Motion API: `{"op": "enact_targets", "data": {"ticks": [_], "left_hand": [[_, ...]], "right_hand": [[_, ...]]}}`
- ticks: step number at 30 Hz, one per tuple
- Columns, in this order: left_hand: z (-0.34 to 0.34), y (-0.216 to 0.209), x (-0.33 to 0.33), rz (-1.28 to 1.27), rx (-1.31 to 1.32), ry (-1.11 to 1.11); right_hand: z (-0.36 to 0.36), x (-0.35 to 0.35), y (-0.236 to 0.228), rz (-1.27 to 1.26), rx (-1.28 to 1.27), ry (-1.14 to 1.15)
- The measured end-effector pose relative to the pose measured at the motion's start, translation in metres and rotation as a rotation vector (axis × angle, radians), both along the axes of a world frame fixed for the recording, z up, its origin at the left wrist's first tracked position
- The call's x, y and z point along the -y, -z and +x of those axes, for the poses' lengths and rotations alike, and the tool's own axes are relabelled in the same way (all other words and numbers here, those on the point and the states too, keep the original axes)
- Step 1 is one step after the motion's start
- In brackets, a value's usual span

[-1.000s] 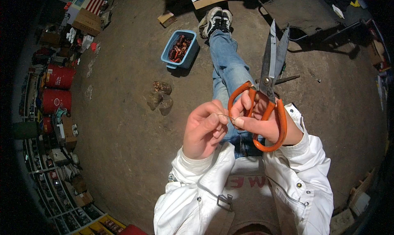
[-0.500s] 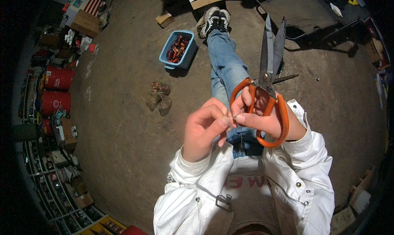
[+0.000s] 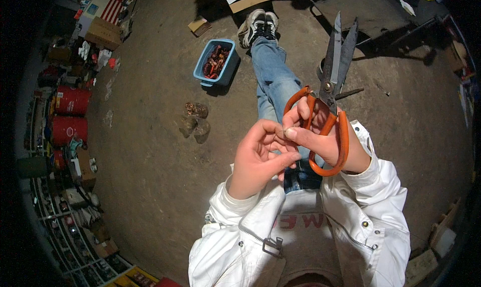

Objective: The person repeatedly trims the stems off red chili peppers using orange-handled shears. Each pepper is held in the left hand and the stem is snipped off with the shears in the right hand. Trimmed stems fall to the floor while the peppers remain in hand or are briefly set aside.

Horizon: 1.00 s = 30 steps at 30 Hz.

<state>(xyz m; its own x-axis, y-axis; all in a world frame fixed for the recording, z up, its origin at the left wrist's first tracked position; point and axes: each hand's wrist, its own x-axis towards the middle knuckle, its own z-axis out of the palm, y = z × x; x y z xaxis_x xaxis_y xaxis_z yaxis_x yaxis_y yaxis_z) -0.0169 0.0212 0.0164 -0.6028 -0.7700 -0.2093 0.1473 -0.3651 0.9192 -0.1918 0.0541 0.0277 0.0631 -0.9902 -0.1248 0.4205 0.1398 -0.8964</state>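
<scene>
My right hand (image 3: 325,139) is closed around a large pair of scissors (image 3: 328,86) with orange loop handles. Its dark blades point away from me, a little apart. At the same time its thumb and forefinger pinch the end of a thin strand (image 3: 283,133), too fine to make out well. Close beside them is my left hand (image 3: 258,159), with its fingers curled in and its forefinger at the strand. The left thumb lies lower, near the other fingertips; whatever those fingers hold is hidden. Both hands are above my legs in blue jeans (image 3: 273,71).
On the concrete floor, a blue plastic bin (image 3: 198,71) holds reddish-brown scraps. Nearer stand several small coppery and grey lumps (image 3: 194,120). An open cardboard box (image 3: 253,1) is past my shoes. Red drums (image 3: 70,129) and cluttered shelves (image 3: 57,222) line the left side.
My left hand has shifted slightly right, and its thumb has dropped away from the forefinger. The scissors have swung a little to the right in my right hand.
</scene>
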Motion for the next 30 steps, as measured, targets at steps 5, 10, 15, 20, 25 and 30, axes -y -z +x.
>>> {"op": "enact_targets", "data": {"ticks": [5,10,15,20,25,30], "left_hand": [[-0.003,0.006,-0.002,-0.499,0.252,-0.11],[-0.005,0.01,-0.001,-0.759,0.376,-0.128],[-0.004,0.008,-0.006,-0.273,0.269,-0.054],[-0.004,0.011,-0.004,-0.418,0.25,-0.047],[-0.003,0.012,-0.003,-0.491,0.278,-0.022],[0.006,0.006,0.002,-0.421,0.308,0.123]], "right_hand": [[-0.001,0.0,0.004,-0.009,-0.019,0.04],[0.001,0.002,0.007,0.034,0.005,0.079],[0.002,0.001,0.006,0.065,0.027,0.1],[0.001,0.006,0.007,0.025,0.009,0.092],[0.002,0.004,0.01,0.011,-0.039,0.085],[-0.001,0.005,0.008,-0.036,-0.075,0.026]]}}
